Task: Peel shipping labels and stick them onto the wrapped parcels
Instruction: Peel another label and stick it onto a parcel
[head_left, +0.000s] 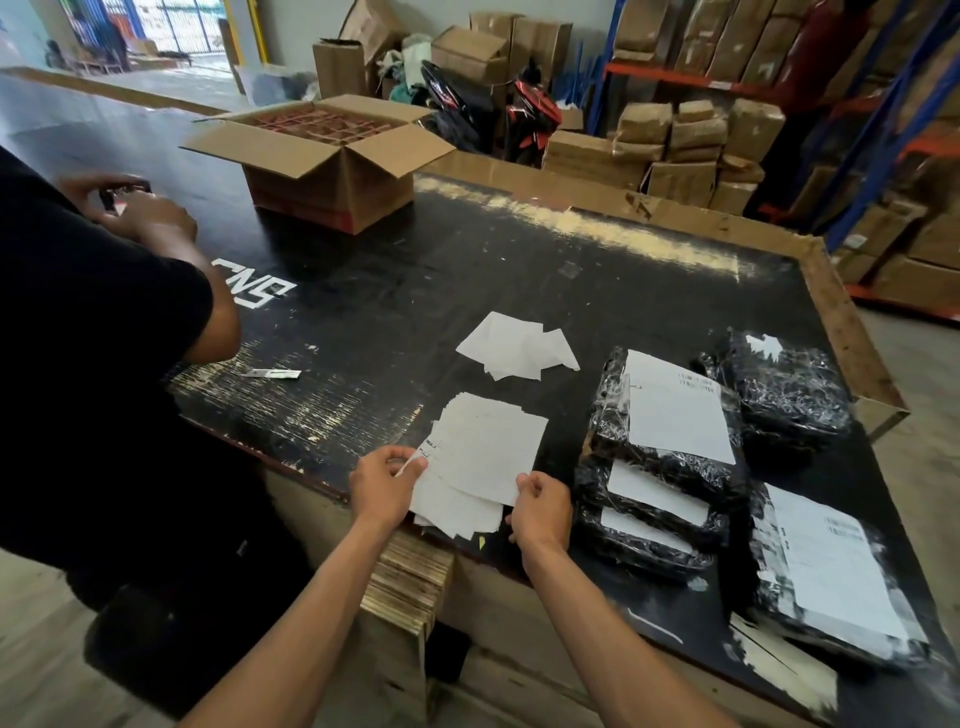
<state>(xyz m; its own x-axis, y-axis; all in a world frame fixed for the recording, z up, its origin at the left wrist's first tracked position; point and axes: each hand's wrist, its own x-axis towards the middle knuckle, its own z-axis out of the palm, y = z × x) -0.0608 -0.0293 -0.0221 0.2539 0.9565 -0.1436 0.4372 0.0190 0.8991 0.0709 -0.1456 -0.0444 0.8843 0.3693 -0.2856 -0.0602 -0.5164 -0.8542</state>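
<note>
A stack of white shipping labels (485, 452) lies at the near edge of the black table (395, 291). My left hand (384, 483) pinches the left edge of the top sheet, which curls up there. My right hand (540, 512) grips the same sheet at its lower right corner. Right of the labels stands a pile of black wrapped parcels (660, 467), each with a white label on top. Another labelled parcel (831, 571) lies at the near right, and one black parcel (789, 389) with only a small white scrap sits behind.
Peeled white backing sheets (519, 348) lie in the middle of the table. An open cardboard box (327, 156) stands at the far side. A person in black (104, 338) stands at the left, hands busy with a small object. Cartons and shelving fill the background.
</note>
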